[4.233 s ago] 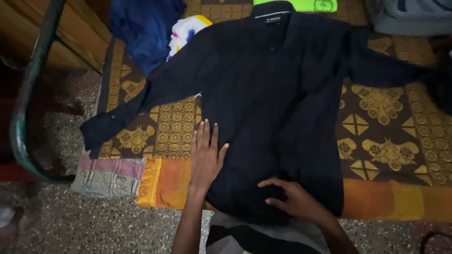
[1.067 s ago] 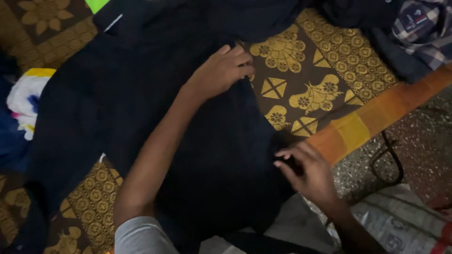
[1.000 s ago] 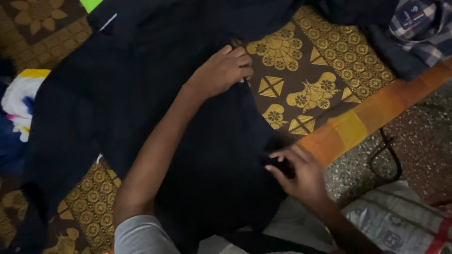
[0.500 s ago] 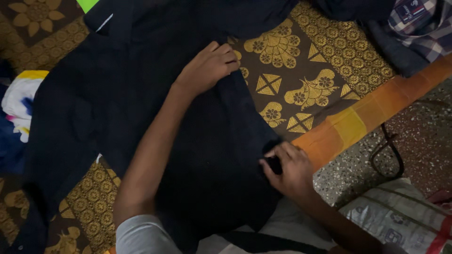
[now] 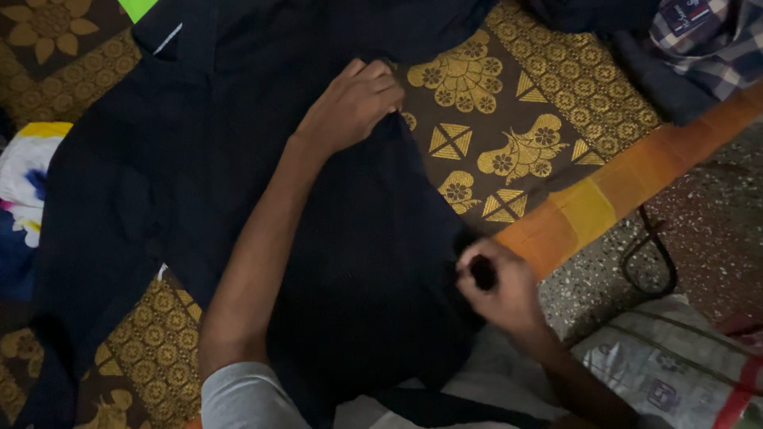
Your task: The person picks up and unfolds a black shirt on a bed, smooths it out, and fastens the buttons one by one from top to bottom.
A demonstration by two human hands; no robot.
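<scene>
The right hand (image 5: 497, 290) is closed on the lower edge of the dark shirt (image 5: 238, 183), fingers pinching a fold of cloth. Just right of this grip lies the orange border (image 5: 588, 210) of the patterned brown-and-gold cloth (image 5: 509, 119); beyond the border, a black cord (image 5: 648, 262) rests on the speckled floor, and a printed sack (image 5: 675, 373) lies below it. The left hand (image 5: 354, 103) reaches farther up, fingers curled tight around the shirt's side edge. The shirt lies spread flat across the patterned cloth. Far right of the left-hand grip, a plaid garment (image 5: 699, 40) sits at the corner. No containers are visible.
</scene>
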